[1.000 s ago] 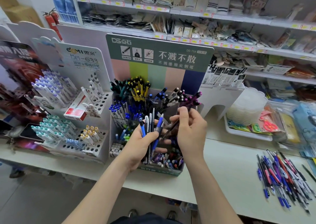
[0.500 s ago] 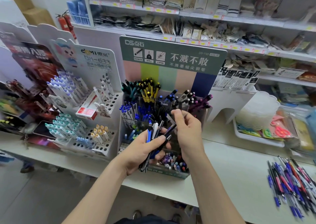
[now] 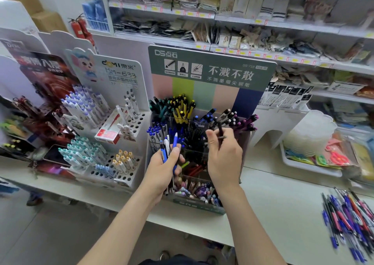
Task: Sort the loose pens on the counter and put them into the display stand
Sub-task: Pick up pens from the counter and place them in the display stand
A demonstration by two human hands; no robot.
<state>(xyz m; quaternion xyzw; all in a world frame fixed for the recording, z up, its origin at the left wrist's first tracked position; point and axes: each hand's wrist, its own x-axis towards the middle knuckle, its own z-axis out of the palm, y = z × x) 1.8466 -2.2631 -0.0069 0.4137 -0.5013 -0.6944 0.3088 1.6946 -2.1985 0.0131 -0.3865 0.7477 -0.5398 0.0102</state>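
Black pen (image 3: 220,130) was pinched in right hand (image 3: 224,159), stand (image 3: 202,205) beneath for slotting; left hand (image 3: 162,171) gripped spare pens (image 3: 175,141).

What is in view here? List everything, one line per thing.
Green-headed tiered pen display stand: one, green with pastel stripes, centre of counter, compartments full of pens.
Bundle of blue and white pens: several, in the left hand, in front of the stand.
Slim dark pen: one, black, in the right hand, over the stand.
Pile of loose pens: many, blue, red and black, right end of counter.
White peg-hole pen stand: one, left of the green stand.
Red cardboard box: one, on the white stand.
Stack of translucent plastic tubs: one stack, milky, right of the green stand.
Red fire extinguishers: two, back left.
White counter: one, under it all.
Left hand: grips the bundle.
Right hand: pinches the dark pen.
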